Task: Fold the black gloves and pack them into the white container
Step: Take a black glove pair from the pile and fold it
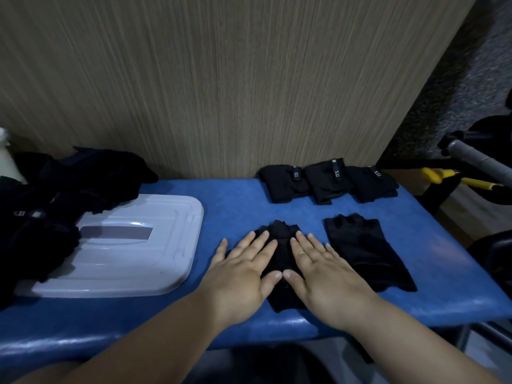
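Under straight, released fingers [257, 242] of left hand [243, 275] and right hand [324, 275]: one black glove [279, 231], pressed flat on tabletop [235, 198]. Right: second glove [365, 250], unfolded. Beyond: three folded gloves [327, 184]. Left: white container [166, 273] lidded, unfolded heap [69, 184]. Packing seemingly unstarted.

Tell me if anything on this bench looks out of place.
One thing: the heap of unfolded black gloves sprawls over the left part of the white container, whose lid looks shut, so it would likely block opening. Nothing looks spilled or damaged.
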Demonstrator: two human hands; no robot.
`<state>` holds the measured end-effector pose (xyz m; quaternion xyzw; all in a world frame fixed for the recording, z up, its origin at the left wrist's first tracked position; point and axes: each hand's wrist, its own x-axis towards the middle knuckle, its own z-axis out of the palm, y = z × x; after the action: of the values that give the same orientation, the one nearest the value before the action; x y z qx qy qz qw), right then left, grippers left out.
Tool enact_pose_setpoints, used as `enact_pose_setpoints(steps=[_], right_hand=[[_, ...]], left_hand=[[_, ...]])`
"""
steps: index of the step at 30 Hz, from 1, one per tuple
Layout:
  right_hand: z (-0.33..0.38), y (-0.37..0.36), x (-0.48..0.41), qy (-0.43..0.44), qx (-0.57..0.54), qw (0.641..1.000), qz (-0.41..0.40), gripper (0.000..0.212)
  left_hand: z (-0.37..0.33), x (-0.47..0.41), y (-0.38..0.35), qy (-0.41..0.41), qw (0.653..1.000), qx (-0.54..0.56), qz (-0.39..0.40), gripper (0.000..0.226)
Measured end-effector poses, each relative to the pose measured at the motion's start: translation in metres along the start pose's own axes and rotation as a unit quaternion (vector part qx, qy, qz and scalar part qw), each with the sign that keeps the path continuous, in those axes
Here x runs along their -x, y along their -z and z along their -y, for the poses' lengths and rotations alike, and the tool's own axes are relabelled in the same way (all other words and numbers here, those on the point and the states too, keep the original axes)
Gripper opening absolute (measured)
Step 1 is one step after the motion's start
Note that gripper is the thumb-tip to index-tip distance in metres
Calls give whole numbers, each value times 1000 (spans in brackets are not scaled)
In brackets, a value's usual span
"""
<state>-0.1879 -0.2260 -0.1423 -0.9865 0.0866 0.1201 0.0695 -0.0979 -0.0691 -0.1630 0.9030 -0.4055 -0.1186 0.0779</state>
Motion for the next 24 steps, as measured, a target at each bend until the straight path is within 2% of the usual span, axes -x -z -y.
enact_pose_setpoints(steps=[3,5,9,11,13,16,18,21,24], right_hand=[[0,-1,0,-6,-2,1000,-7,77],[1,1,2,-3,-19,1000,-24,70],[-3,16,9,6,-88,984,-155,59],[-18,27,9,-33,-100,964,-244,51],[-44,39,10,-120,-102,948,-277,42],[-91,49,15,-275,-137,932,-191,40],[-109,47,17,-328,-140,926,-122,45],[-113,40,14,-349,-124,927,-57,54],[-109,34,7,-338,-135,930,-48,58]], left_hand=[[1,0,0,4,1000,-1,6,59],[3,-1,0,0,1000,-1,11,60],[10,-9,3,-25,1000,-4,6,61],[12,-12,4,-29,1000,4,-3,62],[12,-13,3,-30,999,15,-11,63],[10,-12,4,-46,996,55,-48,81],[9,-11,5,-59,992,81,-74,83],[5,-10,5,-101,985,107,-87,79],[-1,-8,3,-135,985,91,-49,74]])
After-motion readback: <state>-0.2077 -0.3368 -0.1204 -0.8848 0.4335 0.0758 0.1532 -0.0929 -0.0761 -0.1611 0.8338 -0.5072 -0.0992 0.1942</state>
